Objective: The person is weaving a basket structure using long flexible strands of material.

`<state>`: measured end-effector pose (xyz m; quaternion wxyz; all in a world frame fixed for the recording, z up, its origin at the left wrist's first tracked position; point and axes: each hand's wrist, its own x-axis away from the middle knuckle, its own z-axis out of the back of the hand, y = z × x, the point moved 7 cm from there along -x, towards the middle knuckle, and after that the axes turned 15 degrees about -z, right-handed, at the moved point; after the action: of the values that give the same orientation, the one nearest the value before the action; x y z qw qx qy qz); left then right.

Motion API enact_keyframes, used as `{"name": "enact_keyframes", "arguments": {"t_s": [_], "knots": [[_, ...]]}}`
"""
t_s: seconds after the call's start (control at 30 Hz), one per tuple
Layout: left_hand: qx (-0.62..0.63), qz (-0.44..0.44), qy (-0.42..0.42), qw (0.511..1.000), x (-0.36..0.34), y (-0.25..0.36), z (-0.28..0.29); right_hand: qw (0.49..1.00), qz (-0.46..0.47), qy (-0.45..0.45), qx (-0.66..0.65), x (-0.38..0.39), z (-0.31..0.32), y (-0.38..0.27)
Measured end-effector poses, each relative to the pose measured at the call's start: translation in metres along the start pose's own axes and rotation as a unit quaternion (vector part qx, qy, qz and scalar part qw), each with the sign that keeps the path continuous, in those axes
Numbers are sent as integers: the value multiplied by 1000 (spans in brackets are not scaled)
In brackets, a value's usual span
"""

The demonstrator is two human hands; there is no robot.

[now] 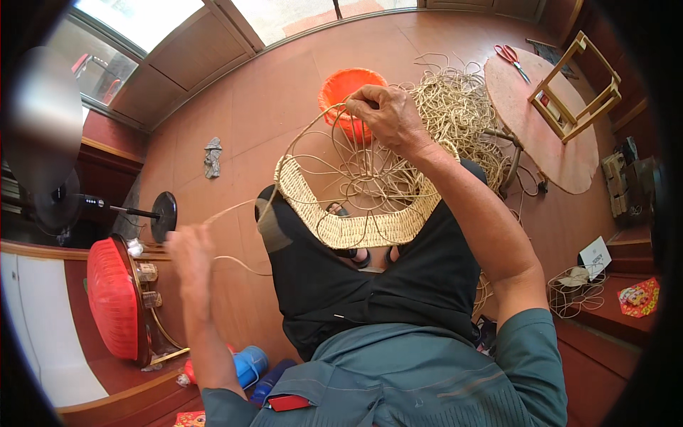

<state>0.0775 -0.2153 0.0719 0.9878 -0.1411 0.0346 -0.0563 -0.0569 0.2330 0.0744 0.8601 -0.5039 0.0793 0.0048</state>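
A half-woven straw piece with bare wire loops [365, 232] rests across my lap, its pale woven band curving round the near edge. My right hand [384, 117] pinches the wire frame and a cord at the top. My left hand [190, 252] is out to the left, smeared by motion, beside a length of cord [238, 206] that runs toward the piece; its fingers are unclear.
Loose cord [455, 107] is heaped beside an orange bucket [340, 85]. Right: round board [509, 107] with red scissors [506, 55] and wooden frame [601, 99]. Left: fan stand [163, 217], red mesh cover [110, 299], blue container [249, 365].
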Motion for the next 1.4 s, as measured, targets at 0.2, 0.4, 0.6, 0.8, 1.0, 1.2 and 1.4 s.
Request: {"name": "enact_keyframes", "arguments": {"t_s": [0.2, 0.4, 0.6, 0.8, 1.0, 1.2, 1.4], "knots": [[242, -160, 271, 918, -64, 119, 110, 1000, -19, 18, 2, 3, -1, 2], [374, -266, 311, 832, -136, 241, 100, 999, 1, 31, 32, 11, 2, -8], [428, -298, 310, 795, -170, 243, 105, 998, -20, 22, -47, 19, 1, -3], [486, -326, 184, 790, -203, 249, 76, 996, -10, 56, -74, 24, 4, 3], [825, -202, -187, 494, -200, 265, 8, 997, -10, 28, -76, 24, -1, 7], [801, -194, -289, 487, -201, 264, -2, 986, 57, 153, -40, 55, 11, -5], [725, -188, -382, 542, -191, 262, -12, 982, 54, 178, -44, 134, -2, 19]]}}
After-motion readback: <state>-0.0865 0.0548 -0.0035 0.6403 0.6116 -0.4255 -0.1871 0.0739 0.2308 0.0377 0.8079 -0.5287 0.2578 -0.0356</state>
